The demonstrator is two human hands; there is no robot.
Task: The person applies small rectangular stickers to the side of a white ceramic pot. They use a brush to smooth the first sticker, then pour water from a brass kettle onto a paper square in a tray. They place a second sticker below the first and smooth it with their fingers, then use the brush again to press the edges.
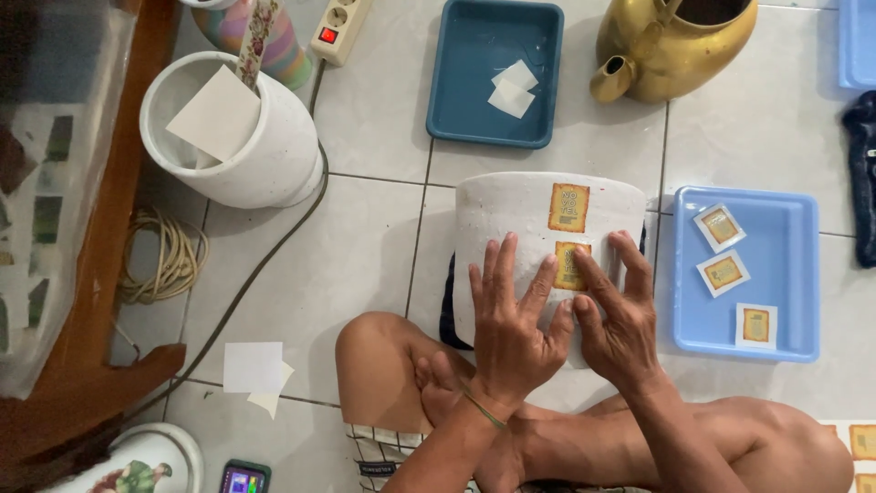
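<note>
A white pot [511,210] lies on its side on my crossed legs. One small yellow-brown label [568,207] is stuck near its far rim. A second label [569,267] of the same kind sits just below it on the pot. My left hand [511,319] lies flat on the pot, its fingers touching the left edge of that second label. My right hand [616,315] presses on the label's right edge with spread fingers. Neither hand grips anything.
A light blue tray [785,274] at right holds three more labels. A darker blue tray [474,82] holds white paper squares; a brass kettle [671,41] stands beyond. Another white pot [265,137], a power strip [339,29], a cable, paper scraps [253,368] and a phone [245,477] lie left.
</note>
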